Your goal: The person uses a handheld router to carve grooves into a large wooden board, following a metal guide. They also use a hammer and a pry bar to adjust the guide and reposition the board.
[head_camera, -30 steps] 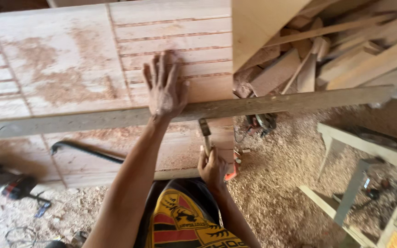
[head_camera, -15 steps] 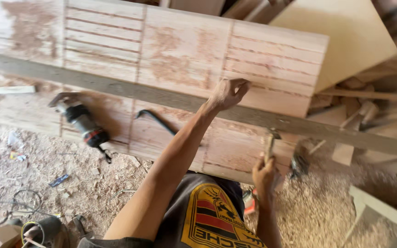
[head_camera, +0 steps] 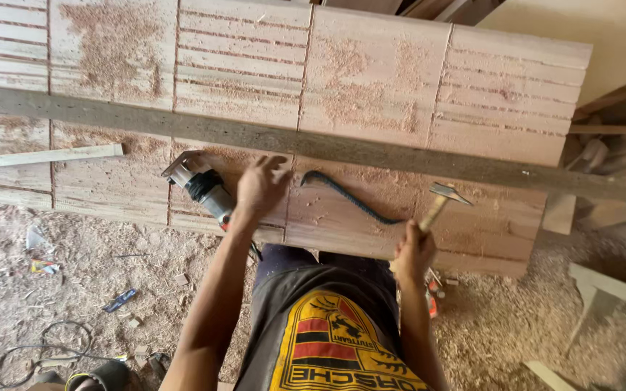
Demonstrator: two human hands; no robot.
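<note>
Hammer [head_camera: 437, 205] sits clenched in our right hand [head_camera: 414, 252], head raised just below the long plank [head_camera: 313, 141] crossing the grooved wood panel [head_camera: 371, 87]. Our left hand [head_camera: 261, 187] lies spread and empty on the panel, beside the power tool [head_camera: 198, 185], left of the crowbar [head_camera: 345, 195].

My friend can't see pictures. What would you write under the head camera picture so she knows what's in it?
Seen from above, a person's right hand grips a hammer over a big grooved wooden panel dusted with sawdust, while the left hand lies flat on the panel beside a power tool. A long plank lies across the panel, with a dark crowbar between the hands.
</note>
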